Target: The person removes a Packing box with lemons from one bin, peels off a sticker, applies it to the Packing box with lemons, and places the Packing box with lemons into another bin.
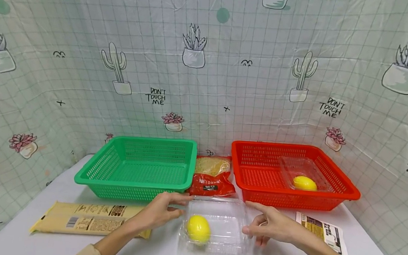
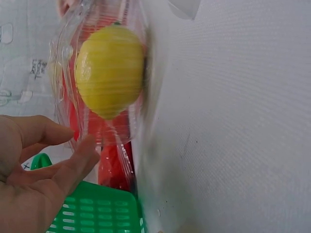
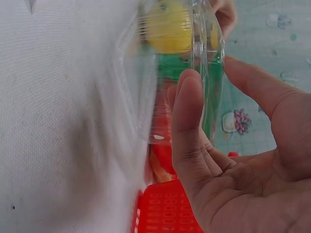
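Observation:
A clear plastic clamshell box [image 1: 226, 226] sits on the white table between the hands, its lid over its base. Inside it, toward the left, lies a yellow lemon [image 1: 198, 228], seen through the plastic in the left wrist view too. At the box's left side is my left hand [image 1: 163, 211], fingers extended to the far left corner. My right hand [image 1: 272, 224] stands at the opposite side, one fingertip by the far right corner and another lower along the side. Neither hand visibly curls round the box; whether every fingertip touches it I cannot tell.
Behind stand a green basket [image 1: 137, 185] at left and a red basket [image 1: 292, 200] at right, which holds another clear box with a lemon [image 1: 304, 183]. A red food bag [image 1: 212, 181] lies between them. Flat packages lie left [image 1: 90, 219] and right [image 1: 326, 233].

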Available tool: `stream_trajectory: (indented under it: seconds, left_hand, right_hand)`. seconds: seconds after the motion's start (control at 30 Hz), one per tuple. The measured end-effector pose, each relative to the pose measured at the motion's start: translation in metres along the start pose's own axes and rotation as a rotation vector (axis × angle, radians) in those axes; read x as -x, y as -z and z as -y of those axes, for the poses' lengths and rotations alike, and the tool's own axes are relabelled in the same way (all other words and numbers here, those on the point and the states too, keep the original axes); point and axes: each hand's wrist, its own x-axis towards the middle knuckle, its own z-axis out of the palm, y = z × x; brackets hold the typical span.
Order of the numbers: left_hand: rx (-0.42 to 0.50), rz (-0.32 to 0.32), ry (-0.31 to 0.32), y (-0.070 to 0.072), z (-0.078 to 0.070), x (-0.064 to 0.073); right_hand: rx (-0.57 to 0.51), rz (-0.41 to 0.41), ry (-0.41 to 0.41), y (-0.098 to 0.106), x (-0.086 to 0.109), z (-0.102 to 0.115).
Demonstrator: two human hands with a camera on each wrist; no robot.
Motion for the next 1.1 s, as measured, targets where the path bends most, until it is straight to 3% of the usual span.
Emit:
stream_trajectory:
  seconds: [0.17,0.4,0.53,0.6,0.77,0.9,1.0,1.1]
  left_hand:
    - [-0.027,-0.002,-0.005,-0.002,0.001,0.000]
    - [-0.104,-0.012,-0.063,-0.005,-0.002,0.004]
    - [-0.252,-0.055,-0.094,-0.004,-0.010,0.014]
    - [-0.347,-0.089,-0.117,-0.004,-0.015,0.020]
    - [-0.518,-0.163,-0.249,-0.009,-0.030,0.037]
    - [-0.547,-0.187,-0.400,-0.015,-0.039,0.049]
    - [-0.499,-0.135,-0.477,-0.019,-0.043,0.055]
    - [-0.415,0.024,-0.472,-0.025,-0.043,0.060]
  right_hand:
    - [0.017,-0.004,0.013,0.001,0.000,-0.001]
    - [0.129,-0.026,0.061,0.004,0.006,0.005]
    - [0.213,-0.062,0.098,0.003,0.013,0.013]
    - [0.246,-0.073,0.155,-0.001,0.017,0.018]
    - [0.319,-0.020,0.327,-0.021,0.027,0.027]
    - [0.394,0.074,0.398,-0.039,0.029,0.029]
    - [0.385,0.158,0.333,-0.051,0.030,0.028]
    - [0.362,0.219,0.253,-0.061,0.027,0.024]
